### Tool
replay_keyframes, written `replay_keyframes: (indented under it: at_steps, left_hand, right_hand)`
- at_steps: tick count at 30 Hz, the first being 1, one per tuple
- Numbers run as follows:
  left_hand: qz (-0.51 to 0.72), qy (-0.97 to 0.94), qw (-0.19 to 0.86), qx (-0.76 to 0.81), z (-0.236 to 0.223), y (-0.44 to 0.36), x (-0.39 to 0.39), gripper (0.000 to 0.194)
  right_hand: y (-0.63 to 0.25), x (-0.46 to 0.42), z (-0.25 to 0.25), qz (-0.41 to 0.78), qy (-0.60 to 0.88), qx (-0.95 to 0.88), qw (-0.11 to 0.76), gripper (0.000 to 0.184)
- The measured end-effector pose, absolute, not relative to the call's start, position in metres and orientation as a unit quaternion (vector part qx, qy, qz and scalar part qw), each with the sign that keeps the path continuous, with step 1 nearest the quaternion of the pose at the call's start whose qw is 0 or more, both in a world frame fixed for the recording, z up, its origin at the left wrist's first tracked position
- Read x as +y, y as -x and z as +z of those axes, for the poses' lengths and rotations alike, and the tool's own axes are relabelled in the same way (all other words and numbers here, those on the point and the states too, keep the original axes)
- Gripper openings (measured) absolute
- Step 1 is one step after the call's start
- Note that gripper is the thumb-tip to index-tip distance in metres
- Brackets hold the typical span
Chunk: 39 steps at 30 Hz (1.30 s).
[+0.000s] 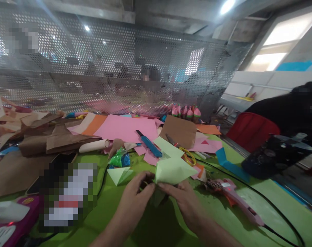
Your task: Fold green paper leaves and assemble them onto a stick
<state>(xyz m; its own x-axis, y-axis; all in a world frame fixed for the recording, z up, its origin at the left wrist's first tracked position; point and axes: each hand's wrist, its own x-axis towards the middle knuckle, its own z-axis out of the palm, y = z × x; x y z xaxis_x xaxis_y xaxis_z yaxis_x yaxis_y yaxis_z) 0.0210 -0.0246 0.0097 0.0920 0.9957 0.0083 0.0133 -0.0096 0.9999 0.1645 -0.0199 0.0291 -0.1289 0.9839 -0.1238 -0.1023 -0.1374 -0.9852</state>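
A folded sheet of pale green paper (pixel 172 170) is held up over the green table between both my hands. My left hand (pixel 137 192) pinches its left edge, thumb and fingers closed together. My right hand (pixel 183 195) grips the lower edge, its thumb on the near face and the other fingers partly hidden behind. Just beyond the paper lie another light green sheet (pixel 168 147), a blue utility knife (pixel 149 144) and scissors with yellow handles (pixel 188 157). A small pale green triangle of paper (pixel 117 175) rests left of my left hand.
At right, a pink glue gun (pixel 239 202) trails a black cable across the green table (pixel 114 219). Pink paper (pixel 127 127) and brown paper (pixel 178 127) lie at the back. A phone (pixel 53 171) is at left. A person (pixel 279 106) sits near a red chair (pixel 253 132).
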Motion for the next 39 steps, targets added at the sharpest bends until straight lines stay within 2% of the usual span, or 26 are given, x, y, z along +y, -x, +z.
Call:
replay_keyframes:
  at_steps: [4,8,15,22,26,31,39]
  left_hand:
    - [0.478,-0.545,0.474,0.500,0.011,-0.018,-0.023,0.020]
    - [0.475,-0.576,0.443,0.497,0.011,-0.016,-0.022,0.025]
    - [0.476,-0.592,0.399,0.513,0.009,-0.014,-0.020,0.019]
    - [0.468,-0.587,0.405,0.522,0.008,-0.015,-0.020,0.018]
    - [0.444,-0.610,0.355,0.552,0.011,-0.017,-0.022,0.015]
    - [0.421,-0.640,0.288,0.575,0.010,-0.020,-0.023,0.011]
    - [0.436,-0.615,0.363,0.548,0.004,-0.018,-0.022,0.013]
  right_hand:
    - [-0.165,-0.021,0.029,0.616,0.460,-0.466,0.437,0.016]
    - [-0.166,-0.022,0.026,0.639,0.454,-0.471,0.404,0.021]
    - [-0.169,-0.022,0.023,0.606,0.480,-0.466,0.429,0.036]
    - [-0.169,-0.024,0.029,0.608,0.499,-0.466,0.406,0.024]
    - [-0.168,-0.022,0.026,0.594,0.504,-0.474,0.410,0.026]
    - [-0.167,-0.021,0.023,0.503,0.512,-0.560,0.413,0.018]
    - [-0.170,-0.015,0.018,0.458,0.527,-0.575,0.427,0.019]
